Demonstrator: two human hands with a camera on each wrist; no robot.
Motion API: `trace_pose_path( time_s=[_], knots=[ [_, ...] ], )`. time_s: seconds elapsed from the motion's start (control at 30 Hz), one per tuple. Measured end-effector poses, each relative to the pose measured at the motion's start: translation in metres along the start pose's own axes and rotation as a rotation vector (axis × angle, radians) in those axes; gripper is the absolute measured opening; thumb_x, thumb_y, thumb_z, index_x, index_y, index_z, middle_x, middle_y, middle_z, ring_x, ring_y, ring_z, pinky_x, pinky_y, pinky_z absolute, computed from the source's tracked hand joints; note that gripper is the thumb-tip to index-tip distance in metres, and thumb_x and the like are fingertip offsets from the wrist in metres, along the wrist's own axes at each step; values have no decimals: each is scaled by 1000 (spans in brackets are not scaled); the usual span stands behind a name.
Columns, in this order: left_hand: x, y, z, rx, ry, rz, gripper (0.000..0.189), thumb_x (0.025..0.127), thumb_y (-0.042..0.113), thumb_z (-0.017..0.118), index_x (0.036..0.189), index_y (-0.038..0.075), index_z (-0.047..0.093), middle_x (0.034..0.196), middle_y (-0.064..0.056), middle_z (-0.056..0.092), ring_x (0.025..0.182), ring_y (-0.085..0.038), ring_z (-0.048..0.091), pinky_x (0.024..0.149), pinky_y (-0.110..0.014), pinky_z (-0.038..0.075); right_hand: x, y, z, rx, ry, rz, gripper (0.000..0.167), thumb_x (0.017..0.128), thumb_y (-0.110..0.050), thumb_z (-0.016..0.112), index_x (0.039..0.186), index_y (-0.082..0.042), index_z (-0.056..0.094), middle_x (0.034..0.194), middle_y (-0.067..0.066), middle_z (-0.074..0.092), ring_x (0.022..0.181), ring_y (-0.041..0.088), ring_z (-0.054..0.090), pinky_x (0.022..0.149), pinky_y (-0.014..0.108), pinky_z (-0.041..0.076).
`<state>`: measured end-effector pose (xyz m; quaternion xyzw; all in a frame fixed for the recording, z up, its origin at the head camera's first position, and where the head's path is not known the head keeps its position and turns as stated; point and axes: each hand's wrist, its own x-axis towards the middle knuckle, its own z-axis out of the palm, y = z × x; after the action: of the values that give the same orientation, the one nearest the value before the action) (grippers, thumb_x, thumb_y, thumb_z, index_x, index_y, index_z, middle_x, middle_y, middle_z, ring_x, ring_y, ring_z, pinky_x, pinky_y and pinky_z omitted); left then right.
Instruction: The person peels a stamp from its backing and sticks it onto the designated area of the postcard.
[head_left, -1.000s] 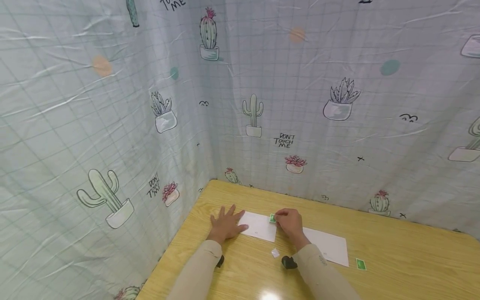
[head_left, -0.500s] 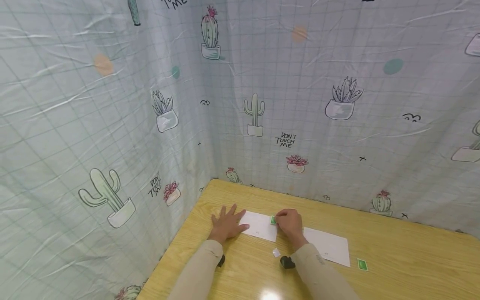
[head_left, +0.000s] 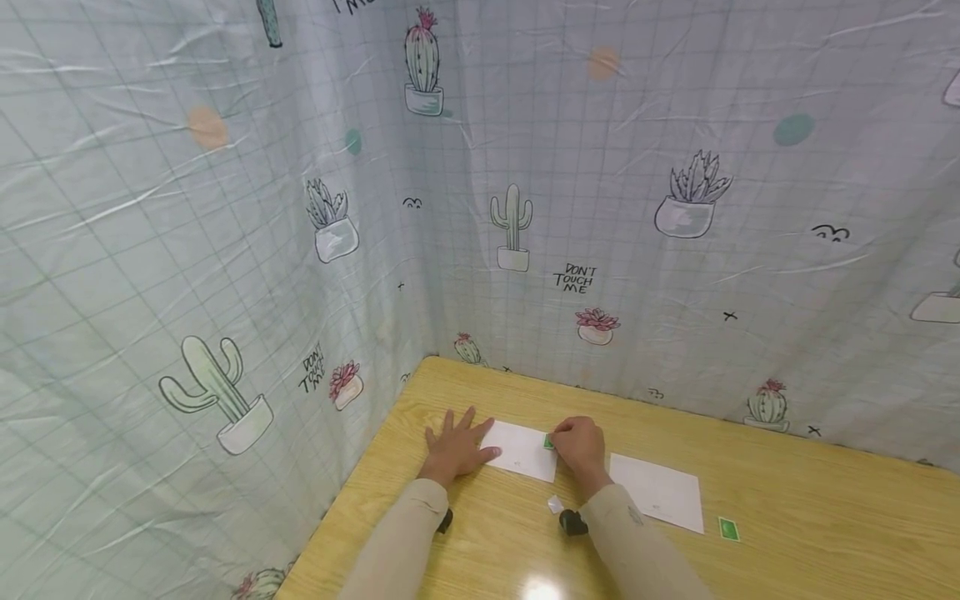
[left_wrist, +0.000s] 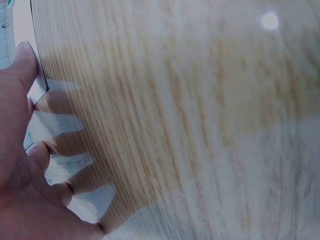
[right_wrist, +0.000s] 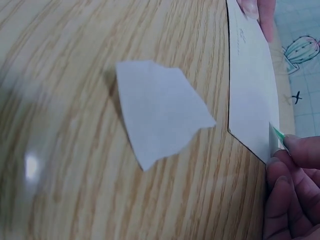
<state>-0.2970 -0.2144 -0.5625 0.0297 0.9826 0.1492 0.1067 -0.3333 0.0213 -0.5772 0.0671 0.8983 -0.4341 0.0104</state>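
Note:
A small green stamp [head_left: 548, 442] with a pale edge is pinched between the thumb and fingertips of my right hand [head_left: 581, 446]. It sits at the upper right corner of a white envelope-like sheet [head_left: 519, 454]. In the right wrist view the stamp [right_wrist: 278, 134] stands tilted, its lower part against the sheet [right_wrist: 252, 85]; whether it lies fully flat anywhere is hidden by the fingers. My left hand [head_left: 456, 450] is spread beside the sheet's left end, fingers straight, thumb resting on the paper. Faint small writing marks the sheet's lower middle.
A second white sheet [head_left: 658, 492] lies to the right, partly behind the right forearm, with another green stamp [head_left: 728, 528] past its corner. A torn white paper scrap [right_wrist: 160, 110] lies nearer on the wooden table [head_left: 487, 550]. Printed cloth [head_left: 637, 300] hangs behind the table.
The stamp in my right fingers has come slightly down and nearer over the sheet's corner. My left hand holds its place; the head view has shifted a little.

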Motion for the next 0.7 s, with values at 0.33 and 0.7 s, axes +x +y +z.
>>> trace_pose_path(
  time_s=[0.33,0.7],
  knots=[
    [2,-1,2,-3,-5,2,65,102,58,55,161,34,41,176,-6,22,162,-50,9,118,-84,10,1,1,3,-30,2,-5,11,87,-12,76,80,-5,76,81,9,73,74,23,60,61,28,45],
    [0,0,1,2,2,7,66,102,61,53,161,34,41,176,-5,22,162,-49,10,118,-83,12,2,-2,6,-45,12,-9,12,87,-8,74,76,-4,74,80,9,71,75,24,59,63,30,47]
  ],
)
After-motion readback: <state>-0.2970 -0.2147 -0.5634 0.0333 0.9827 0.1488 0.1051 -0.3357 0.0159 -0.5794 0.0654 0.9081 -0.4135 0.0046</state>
